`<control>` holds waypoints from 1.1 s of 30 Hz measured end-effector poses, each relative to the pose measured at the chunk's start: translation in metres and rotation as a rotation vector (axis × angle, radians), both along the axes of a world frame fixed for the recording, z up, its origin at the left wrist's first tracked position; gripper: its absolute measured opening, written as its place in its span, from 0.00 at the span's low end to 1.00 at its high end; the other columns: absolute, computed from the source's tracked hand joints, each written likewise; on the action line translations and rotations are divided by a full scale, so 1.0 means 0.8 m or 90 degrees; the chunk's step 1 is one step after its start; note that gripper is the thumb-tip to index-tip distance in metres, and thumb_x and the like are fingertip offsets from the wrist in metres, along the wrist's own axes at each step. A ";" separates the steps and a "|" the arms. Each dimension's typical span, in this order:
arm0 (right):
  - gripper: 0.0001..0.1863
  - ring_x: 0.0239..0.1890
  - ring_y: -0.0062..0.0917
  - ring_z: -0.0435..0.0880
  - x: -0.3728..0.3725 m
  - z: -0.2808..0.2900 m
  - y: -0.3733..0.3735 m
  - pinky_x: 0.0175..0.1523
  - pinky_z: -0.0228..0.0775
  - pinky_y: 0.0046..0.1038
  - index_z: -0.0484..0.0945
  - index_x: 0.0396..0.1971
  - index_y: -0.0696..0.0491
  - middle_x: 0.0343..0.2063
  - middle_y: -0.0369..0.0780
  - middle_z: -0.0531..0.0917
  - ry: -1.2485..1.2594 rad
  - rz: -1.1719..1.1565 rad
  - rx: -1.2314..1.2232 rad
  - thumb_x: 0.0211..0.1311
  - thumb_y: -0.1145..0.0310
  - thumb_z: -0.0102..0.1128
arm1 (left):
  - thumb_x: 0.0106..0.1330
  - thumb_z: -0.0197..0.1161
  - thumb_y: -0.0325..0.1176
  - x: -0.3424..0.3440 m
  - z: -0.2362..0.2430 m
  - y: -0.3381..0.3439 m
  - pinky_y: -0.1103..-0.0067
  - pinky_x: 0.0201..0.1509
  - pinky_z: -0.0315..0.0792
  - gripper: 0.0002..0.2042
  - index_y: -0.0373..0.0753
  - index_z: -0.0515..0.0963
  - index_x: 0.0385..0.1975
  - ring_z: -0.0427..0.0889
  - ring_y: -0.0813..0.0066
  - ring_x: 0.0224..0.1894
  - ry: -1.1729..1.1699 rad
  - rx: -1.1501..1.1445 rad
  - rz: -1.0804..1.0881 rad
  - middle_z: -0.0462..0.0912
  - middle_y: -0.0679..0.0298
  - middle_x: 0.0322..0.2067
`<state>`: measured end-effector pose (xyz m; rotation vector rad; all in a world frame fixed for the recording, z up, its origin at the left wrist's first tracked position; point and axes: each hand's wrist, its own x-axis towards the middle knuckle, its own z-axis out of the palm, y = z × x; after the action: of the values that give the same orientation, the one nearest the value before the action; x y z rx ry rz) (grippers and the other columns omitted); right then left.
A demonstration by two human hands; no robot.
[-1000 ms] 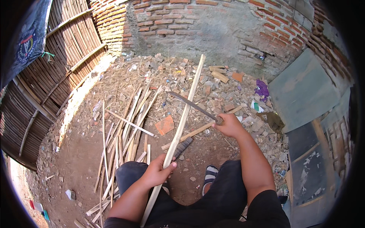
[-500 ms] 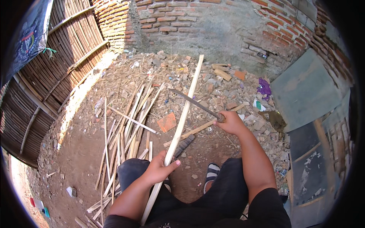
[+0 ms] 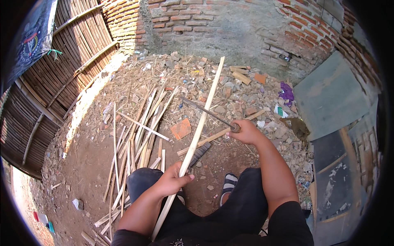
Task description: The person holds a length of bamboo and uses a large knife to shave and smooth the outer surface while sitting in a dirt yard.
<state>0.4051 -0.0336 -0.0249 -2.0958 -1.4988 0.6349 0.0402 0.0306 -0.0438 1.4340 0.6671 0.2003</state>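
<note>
My left hand [image 3: 172, 181] is closed around the lower part of a long pale wooden strip [image 3: 198, 133]. The strip slants up and away from beside my lap, its far end above the rubble. In my right hand [image 3: 245, 132] is the handle of a machete with a long dark blade [image 3: 215, 116]. The blade points to the far left and crosses the strip above its middle; whether it touches the wood I cannot tell. Below the crossing, a dark ribbed object [image 3: 200, 153] lies on the ground, partly behind the strip.
Several thin wooden strips [image 3: 141, 135] lie in a loose pile to the left. A wood piece [image 3: 223, 133] and a broken tile [image 3: 181, 129] lie ahead on rubble. A brick wall [image 3: 197, 18] closes the far side, a bamboo wall [image 3: 69, 61] the left, grey panels [image 3: 332, 98] the right.
The machete blade has turned, so it looks narrower, and its handle sits slightly lower and further left. The strip's far end has shifted a little right. My left hand keeps its grip.
</note>
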 end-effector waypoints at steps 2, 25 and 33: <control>0.29 0.42 0.42 0.88 0.012 -0.014 -0.007 0.47 0.78 0.39 0.85 0.48 0.55 0.36 0.50 0.88 -0.053 -0.038 0.107 0.56 0.47 0.76 | 0.69 0.67 0.26 0.000 -0.007 0.003 0.85 0.34 0.68 0.10 0.39 0.72 0.43 0.74 0.87 0.31 -0.003 -0.040 -0.012 0.76 0.74 0.31; 0.26 0.39 0.41 0.86 -0.035 0.019 -0.006 0.46 0.76 0.39 0.85 0.45 0.52 0.33 0.48 0.86 -0.062 0.230 -0.021 0.55 0.48 0.76 | 0.67 0.65 0.26 -0.002 -0.017 -0.001 0.77 0.37 0.70 0.14 0.34 0.73 0.49 0.71 0.81 0.35 -0.015 0.105 -0.005 0.73 0.70 0.31; 0.27 0.43 0.43 0.87 -0.003 0.012 -0.007 0.49 0.77 0.40 0.84 0.48 0.56 0.37 0.52 0.87 -0.018 -0.130 0.080 0.57 0.51 0.76 | 0.67 0.66 0.27 -0.001 -0.009 -0.002 0.76 0.38 0.71 0.15 0.34 0.74 0.50 0.73 0.79 0.35 0.026 0.126 -0.014 0.73 0.69 0.30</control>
<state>0.4029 -0.0392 -0.0150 -2.1326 -1.2819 0.4268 0.0394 0.0293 -0.0510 1.6388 0.6796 0.2254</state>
